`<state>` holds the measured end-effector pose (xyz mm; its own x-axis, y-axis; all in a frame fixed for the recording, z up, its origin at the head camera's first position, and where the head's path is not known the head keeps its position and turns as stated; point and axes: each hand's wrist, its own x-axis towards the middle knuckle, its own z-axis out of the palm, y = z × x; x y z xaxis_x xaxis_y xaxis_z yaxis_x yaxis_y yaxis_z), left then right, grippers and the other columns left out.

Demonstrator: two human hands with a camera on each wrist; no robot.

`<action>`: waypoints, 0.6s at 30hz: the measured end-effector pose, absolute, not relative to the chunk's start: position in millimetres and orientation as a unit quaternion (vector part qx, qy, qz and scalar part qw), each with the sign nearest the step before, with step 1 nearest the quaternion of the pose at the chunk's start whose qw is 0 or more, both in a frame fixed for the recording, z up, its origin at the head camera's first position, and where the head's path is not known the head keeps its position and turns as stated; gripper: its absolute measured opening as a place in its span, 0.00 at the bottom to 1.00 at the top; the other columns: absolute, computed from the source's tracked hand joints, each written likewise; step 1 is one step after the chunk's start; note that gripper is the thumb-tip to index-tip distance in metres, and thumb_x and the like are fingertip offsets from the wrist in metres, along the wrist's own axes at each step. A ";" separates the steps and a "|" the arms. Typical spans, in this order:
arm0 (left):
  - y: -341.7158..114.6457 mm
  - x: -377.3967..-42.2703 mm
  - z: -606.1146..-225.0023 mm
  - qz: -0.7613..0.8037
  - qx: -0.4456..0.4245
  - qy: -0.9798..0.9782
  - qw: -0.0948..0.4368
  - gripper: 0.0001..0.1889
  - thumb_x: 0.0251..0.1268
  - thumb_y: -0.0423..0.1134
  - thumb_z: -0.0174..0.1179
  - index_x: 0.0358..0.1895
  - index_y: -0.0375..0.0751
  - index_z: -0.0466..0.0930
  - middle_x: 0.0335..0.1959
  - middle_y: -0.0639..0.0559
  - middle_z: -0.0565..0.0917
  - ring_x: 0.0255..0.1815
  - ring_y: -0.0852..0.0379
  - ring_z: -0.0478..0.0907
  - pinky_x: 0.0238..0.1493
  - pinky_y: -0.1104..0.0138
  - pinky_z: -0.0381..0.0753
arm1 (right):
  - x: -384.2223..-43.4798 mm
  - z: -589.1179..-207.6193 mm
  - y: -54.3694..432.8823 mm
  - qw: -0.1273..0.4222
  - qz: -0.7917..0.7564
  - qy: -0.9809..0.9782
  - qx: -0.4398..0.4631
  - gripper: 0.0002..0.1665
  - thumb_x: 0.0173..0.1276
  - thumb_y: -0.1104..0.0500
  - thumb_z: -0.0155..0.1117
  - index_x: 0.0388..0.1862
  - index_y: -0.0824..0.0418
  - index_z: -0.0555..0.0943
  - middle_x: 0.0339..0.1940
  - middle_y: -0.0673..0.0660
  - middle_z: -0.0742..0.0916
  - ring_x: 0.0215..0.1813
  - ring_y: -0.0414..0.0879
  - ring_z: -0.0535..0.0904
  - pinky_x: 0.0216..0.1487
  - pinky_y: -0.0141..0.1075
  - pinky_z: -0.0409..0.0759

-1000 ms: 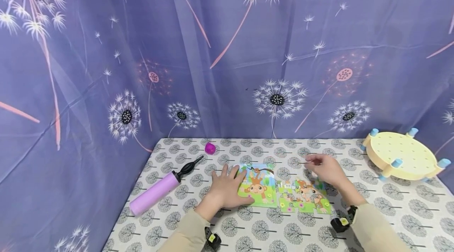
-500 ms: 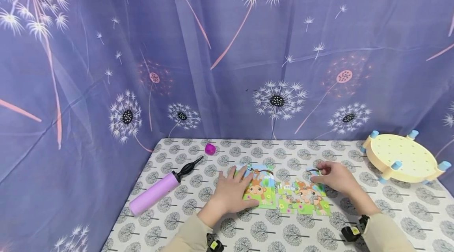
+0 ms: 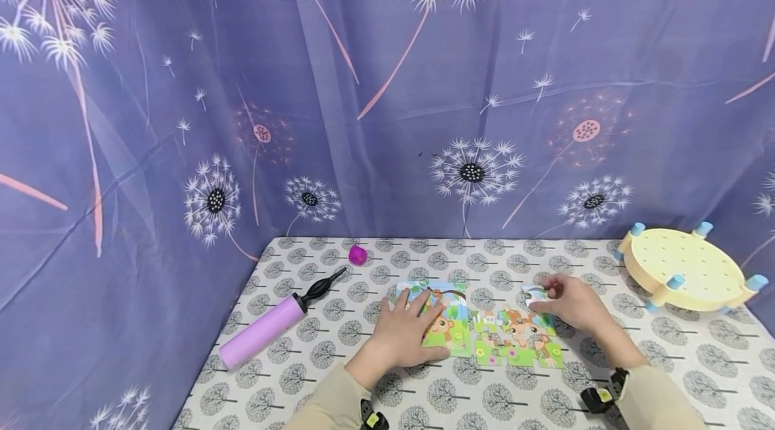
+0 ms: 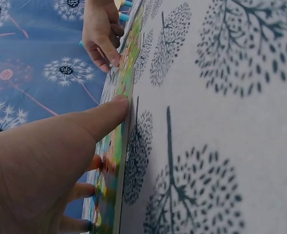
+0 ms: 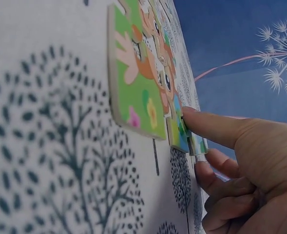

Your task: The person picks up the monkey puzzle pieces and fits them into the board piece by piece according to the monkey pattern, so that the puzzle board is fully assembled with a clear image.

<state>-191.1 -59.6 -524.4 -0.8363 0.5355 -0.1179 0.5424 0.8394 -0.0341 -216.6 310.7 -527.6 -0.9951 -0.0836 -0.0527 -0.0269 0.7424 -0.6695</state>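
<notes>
My left hand (image 3: 402,336) lies with fingers spread on a monkey picture board (image 3: 458,332), covering its left part. In the left wrist view its thumb (image 4: 109,113) touches the board's near edge. To the right lies a partly joined jigsaw puzzle (image 3: 521,354) with the same monkey scene, its upper part showing tablecloth. My right hand (image 3: 575,305) pinches a blue puzzle piece (image 3: 531,293) with part of a dark branch, at the puzzle's upper right. In the right wrist view, thumb and fingers close around that piece's edge (image 5: 200,146), beside the joined pieces.
A purple hand pump (image 3: 266,330) with a black nozzle lies at the left. Behind it sits a small magenta object (image 3: 358,255). A pale yellow oval stand (image 3: 684,265) with blue-tipped legs is at the far right. A purple dandelion curtain (image 3: 387,147) hangs behind the tablecloth.
My right hand has moved slightly right and nearer me, and the blue piece has come into sight at its fingertips. My left hand has slid right across the picture board.
</notes>
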 end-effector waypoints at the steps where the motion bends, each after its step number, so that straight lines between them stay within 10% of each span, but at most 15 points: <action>1: -59.5 -191.3 -524.4 -0.030 0.281 0.958 0.053 0.48 0.63 0.82 0.46 0.84 0.66 0.53 0.85 0.53 0.55 0.81 0.36 0.55 0.70 0.30 0.64 | -216.3 -527.8 311.0 0.034 -0.357 0.933 -0.033 0.36 0.58 0.46 0.82 0.53 0.68 0.78 0.35 0.54 0.80 0.35 0.47 0.73 0.34 0.39 0.74; 18: -56.6 -191.1 -520.8 -0.011 0.265 0.962 0.064 0.50 0.60 0.82 0.51 0.84 0.67 0.55 0.85 0.54 0.55 0.81 0.33 0.54 0.69 0.29 0.64 | -206.1 -525.6 323.4 -0.010 -0.368 0.928 -0.058 0.23 0.71 0.59 0.71 0.61 0.68 0.81 0.38 0.56 0.88 0.28 0.45 0.80 0.23 0.36 0.78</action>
